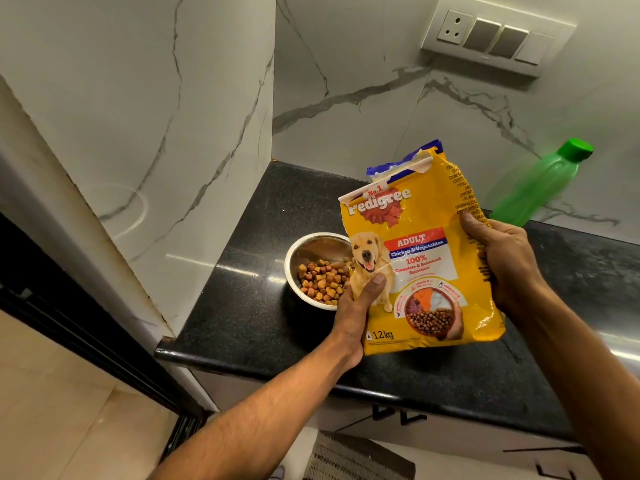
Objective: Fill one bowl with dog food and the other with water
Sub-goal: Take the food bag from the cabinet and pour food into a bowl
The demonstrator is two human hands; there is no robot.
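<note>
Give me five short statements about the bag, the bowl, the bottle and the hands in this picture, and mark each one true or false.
1. Both hands hold the dog food bag: the left hand at its lower left edge, the right hand on its right side. True.
2. The steel bowl is empty. False: it holds brown kibble.
3. The green bottle has its cap on. True.
4. The green bottle lies flat on the black counter. False: it stands, behind the right hand.
5. The bag's top is sealed. False: it is torn open.
</note>
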